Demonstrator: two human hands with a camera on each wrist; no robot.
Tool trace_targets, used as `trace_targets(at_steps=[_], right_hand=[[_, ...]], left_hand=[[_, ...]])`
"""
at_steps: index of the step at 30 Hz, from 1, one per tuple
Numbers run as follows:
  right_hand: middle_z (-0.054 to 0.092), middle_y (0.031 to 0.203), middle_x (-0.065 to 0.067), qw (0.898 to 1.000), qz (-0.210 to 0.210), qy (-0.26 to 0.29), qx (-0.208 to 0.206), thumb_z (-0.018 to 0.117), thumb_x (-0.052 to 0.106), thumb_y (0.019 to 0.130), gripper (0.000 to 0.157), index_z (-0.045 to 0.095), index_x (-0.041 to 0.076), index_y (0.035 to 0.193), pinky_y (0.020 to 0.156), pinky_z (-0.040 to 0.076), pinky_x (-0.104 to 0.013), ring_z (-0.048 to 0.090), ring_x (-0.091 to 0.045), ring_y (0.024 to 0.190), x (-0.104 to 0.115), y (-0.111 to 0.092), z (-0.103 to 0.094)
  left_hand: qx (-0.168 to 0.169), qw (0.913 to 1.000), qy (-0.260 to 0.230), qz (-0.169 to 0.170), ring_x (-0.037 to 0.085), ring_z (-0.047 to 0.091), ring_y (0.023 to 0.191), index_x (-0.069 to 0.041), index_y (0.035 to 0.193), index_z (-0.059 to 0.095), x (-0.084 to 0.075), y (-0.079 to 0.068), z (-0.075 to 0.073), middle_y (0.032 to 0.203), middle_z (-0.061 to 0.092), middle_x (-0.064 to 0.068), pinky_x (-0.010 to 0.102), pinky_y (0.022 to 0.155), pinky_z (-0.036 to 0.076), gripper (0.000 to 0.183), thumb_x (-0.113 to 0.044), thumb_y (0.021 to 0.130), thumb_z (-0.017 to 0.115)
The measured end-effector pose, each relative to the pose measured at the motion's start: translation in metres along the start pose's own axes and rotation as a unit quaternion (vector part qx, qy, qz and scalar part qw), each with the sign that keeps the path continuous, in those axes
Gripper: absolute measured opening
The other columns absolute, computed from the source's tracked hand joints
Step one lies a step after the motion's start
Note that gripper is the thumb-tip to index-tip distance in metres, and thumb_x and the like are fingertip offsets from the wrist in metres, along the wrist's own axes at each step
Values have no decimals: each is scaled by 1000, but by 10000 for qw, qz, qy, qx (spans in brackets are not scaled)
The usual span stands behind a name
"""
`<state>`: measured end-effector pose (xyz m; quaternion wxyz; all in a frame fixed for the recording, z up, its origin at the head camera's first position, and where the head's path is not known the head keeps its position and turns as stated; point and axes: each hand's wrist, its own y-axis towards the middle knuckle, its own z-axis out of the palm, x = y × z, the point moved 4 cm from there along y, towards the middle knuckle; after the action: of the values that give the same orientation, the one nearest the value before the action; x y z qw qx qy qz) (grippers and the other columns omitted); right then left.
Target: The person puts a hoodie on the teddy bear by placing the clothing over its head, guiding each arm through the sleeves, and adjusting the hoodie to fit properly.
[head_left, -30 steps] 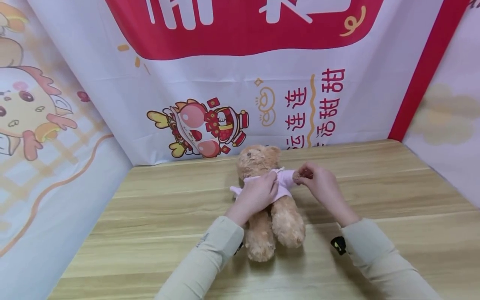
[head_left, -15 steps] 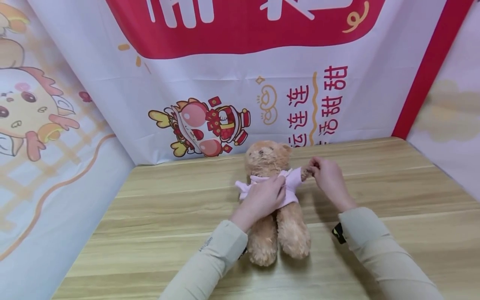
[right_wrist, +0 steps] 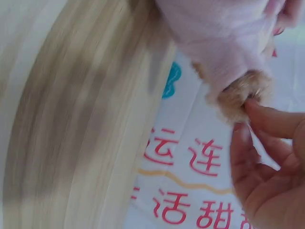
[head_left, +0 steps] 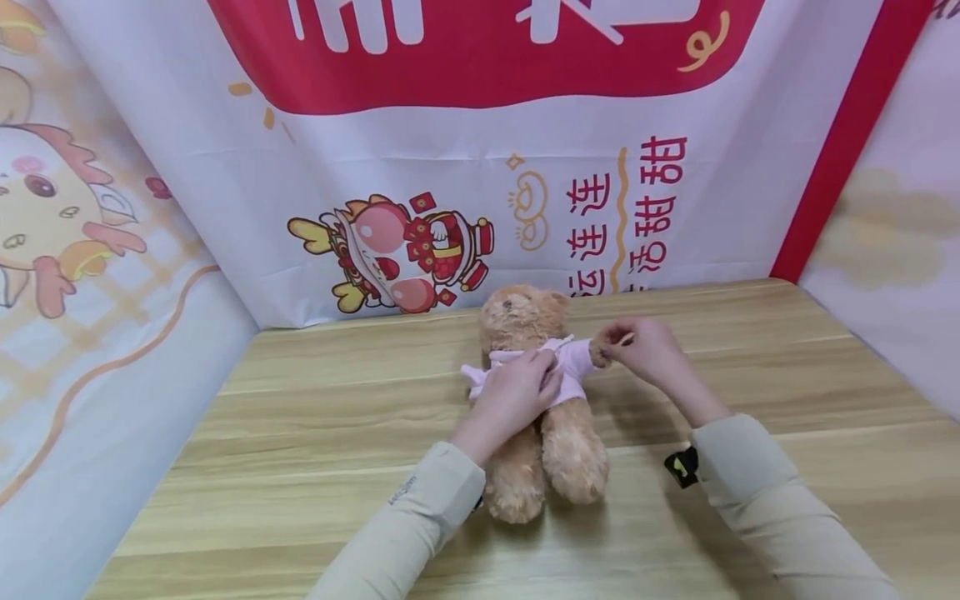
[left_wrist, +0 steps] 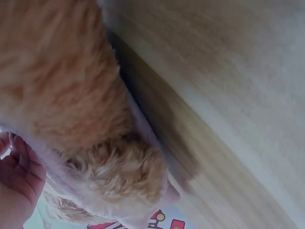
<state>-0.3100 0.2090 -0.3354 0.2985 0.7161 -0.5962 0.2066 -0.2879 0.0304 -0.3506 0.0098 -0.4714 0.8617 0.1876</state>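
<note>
A light-brown teddy bear (head_left: 574, 454) lies face up on the table, its head toward the back. It wears a pale pink shirt (head_left: 576, 385), with its left sleeve reaching out to the side. Across the bear's chest lies my left hand (head_left: 516, 398), its curled fingers pinching the shirt front. My right hand (head_left: 651, 354) pinches the tip of the furry paw (right_wrist: 240, 95) that pokes out of the pink sleeve (right_wrist: 224, 57). In the left wrist view, the bear's other paw (left_wrist: 119, 171) shows beside the shirt, and the left hand (left_wrist: 21, 179) is partly cut off.
The wood-grain table (head_left: 315, 433) extends on both sides of the bear. A white and red printed cloth (head_left: 420, 133) hangs right behind the table, close to the bear's head. Another printed cloth (head_left: 180, 350) hangs at the left side.
More of the furry paw shows beyond the sleeve than a second ago, with my right hand pinching it. My left hand stays on the shirt front. The whole head view shifts slightly.
</note>
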Motion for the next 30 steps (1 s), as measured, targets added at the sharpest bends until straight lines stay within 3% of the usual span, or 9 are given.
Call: trace_targets(at_steps=[6, 8, 12, 15, 19, 23, 26, 30], right_hand=[[61, 117, -30, 9930, -360, 1082, 306, 56, 8, 93, 33, 57, -6, 124, 64, 59, -30, 69, -29, 75, 14, -4, 18], [58, 117, -29, 9948, -565, 772, 338, 59, 13, 93, 40, 54, -3, 129, 73, 59, -36, 67, -30, 84, 17, -6, 24], [51, 108, -24, 9932, -1065, -37, 466, 72, 23, 84, 57, 53, -2, 132, 80, 51, -43, 53, -32, 96, 25, -10, 35], [47, 105, -24, 9910, -1239, -222, 459, 79, 22, 77, 61, 56, -5, 127, 79, 46, -42, 45, -32, 97, 28, -10, 38], [44, 110, -26, 9934, -954, -262, 582, 79, 22, 77, 63, 54, -5, 127, 81, 46, -45, 45, -33, 98, 26, -11, 36], [41, 112, -27, 9939, -523, -348, 904, 76, 24, 80, 63, 49, -3, 131, 81, 46, -45, 48, -32, 94, 20, -13, 31], [42, 111, -28, 9927, -310, -446, 1074, 76, 23, 81, 63, 47, -2, 130, 82, 47, -46, 50, -31, 93, 17, -14, 28], [44, 110, -28, 9914, -94, -566, 1177, 76, 23, 80, 64, 46, -3, 130, 84, 48, -49, 51, -32, 92, 14, -15, 25]], left_hand=[[-387, 9964, -726, -189, 17, 63, 75, -13, 98, 62, 10, -5, -4, 89, 67, 2, 30, 66, 52, 17, -25, 97, 50], [-372, 9914, -1201, -364, 19, 66, 81, -11, 105, 62, 15, -6, -6, 93, 69, 4, 31, 70, 54, 20, -24, 98, 48], [-93, 9710, -2278, -720, 21, 68, 89, -8, 115, 59, 25, -8, -12, 100, 71, 9, 34, 80, 55, 25, -22, 100, 45], [-103, 9618, -2569, -938, 22, 68, 89, -7, 116, 60, 34, -8, -21, 102, 71, 11, 35, 82, 55, 25, -21, 99, 48], [-356, 9645, -2229, -1372, 21, 65, 87, -9, 110, 61, 53, -13, -34, 98, 69, 8, 36, 79, 54, 21, -22, 96, 53], [-227, 9599, -2100, -1840, 21, 62, 88, -9, 103, 60, 75, -23, -38, 97, 66, 8, 36, 79, 53, 19, -25, 93, 58], [116, 9556, -2287, -1853, 21, 58, 89, -5, 100, 59, 83, -30, -29, 99, 61, 10, 33, 77, 52, 27, -29, 89, 65], [587, 9548, -2462, -1561, 23, 58, 99, -5, 109, 58, 78, -35, -15, 108, 60, 11, 37, 86, 52, 48, -38, 78, 76]])
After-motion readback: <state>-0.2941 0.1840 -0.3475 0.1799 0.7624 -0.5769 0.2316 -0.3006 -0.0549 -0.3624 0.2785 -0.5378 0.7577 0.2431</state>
